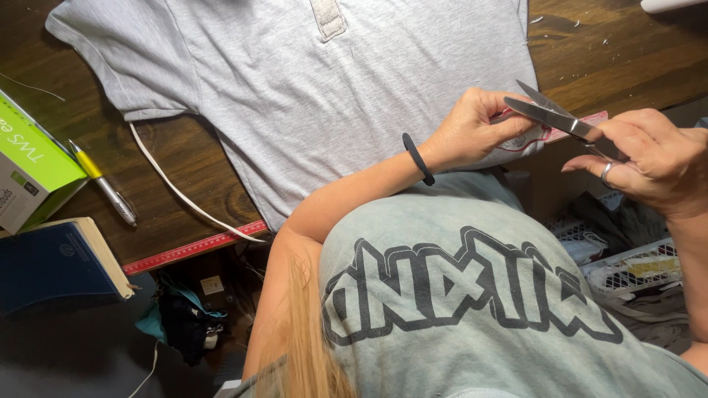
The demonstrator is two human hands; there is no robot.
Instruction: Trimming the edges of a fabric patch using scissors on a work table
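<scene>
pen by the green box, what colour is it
The pen has a yellow barrel and a silver lower part, seen in the head view.

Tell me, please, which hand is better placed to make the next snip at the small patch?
Probably the right hand: it already holds the scissors, whose open blades sit right at the patch. The left hand is busy pinching that patch over the grey shirt.

Looks like somebody's home sewing setup. A grey T-shirt (354, 88) is lying flat on a dark wooden table (619, 59) that's wearing a red measuring tape (193, 249) along its edge, thread scraps are sitting around, and white plastic baskets (634, 269) of stuff are crowding the floor underneath.
</scene>
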